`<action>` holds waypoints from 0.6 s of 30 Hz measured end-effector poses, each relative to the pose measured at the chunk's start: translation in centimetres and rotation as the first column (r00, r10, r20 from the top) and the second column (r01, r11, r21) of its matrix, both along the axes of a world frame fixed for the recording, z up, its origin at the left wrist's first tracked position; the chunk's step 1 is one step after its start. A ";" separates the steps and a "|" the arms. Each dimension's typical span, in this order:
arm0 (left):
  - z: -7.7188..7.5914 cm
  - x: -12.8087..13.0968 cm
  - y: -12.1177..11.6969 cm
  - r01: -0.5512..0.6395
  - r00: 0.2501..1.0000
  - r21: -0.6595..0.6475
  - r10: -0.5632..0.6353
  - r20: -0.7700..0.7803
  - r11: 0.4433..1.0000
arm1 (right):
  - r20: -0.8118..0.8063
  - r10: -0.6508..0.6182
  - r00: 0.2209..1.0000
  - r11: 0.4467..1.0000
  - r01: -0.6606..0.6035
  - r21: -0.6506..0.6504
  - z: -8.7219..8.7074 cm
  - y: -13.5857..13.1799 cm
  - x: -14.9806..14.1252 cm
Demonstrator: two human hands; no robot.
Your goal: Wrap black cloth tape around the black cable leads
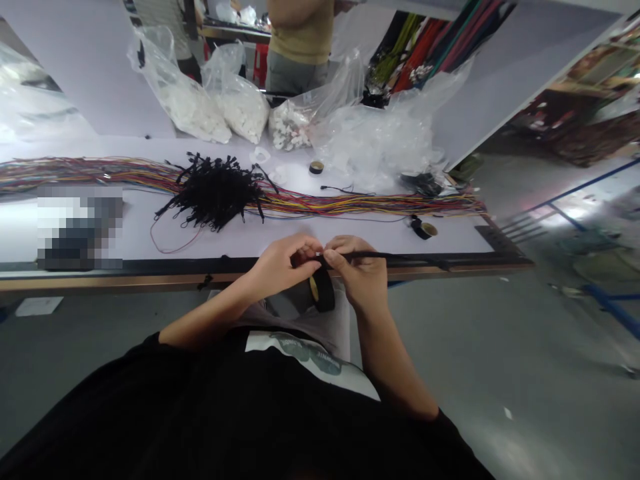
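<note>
My left hand (285, 263) and my right hand (360, 270) meet just in front of the table's near edge. Both pinch a thin black wire bundle (395, 257) that runs out to the right along the edge. A roll of black tape (323, 290) hangs just below the hands, its strip leading up to the bundle between the fingers. The left fingers are curled over the tape end, the right fingers are pressed on the bundle.
On the white table (280, 233) lie a long band of coloured wires (350, 200), a heap of black wire pieces (215, 190), small tape rolls (425, 230), and clear bags of white parts (240, 107). A person (300, 40) stands behind the table. Grey floor lies to the right.
</note>
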State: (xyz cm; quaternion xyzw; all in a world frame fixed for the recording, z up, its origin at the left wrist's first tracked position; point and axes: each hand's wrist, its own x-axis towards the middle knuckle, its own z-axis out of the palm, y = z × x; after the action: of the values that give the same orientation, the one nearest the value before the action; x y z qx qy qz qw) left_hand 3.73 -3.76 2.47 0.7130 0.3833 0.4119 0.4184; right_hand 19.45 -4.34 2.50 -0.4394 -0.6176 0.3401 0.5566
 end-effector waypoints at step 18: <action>-0.9 -0.8 1.1 -0.049 0.998 -0.156 0.043 -0.041 0.987 | 0.670 0.135 0.730 0.990 -0.125 -0.064 0.8 0.4 0.0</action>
State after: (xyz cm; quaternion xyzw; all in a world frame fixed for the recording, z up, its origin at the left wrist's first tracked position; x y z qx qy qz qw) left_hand 2.90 -2.64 1.62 0.6765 0.4385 0.3766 0.4563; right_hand 19.44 -3.90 3.30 -0.4920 -0.8037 0.2009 0.2677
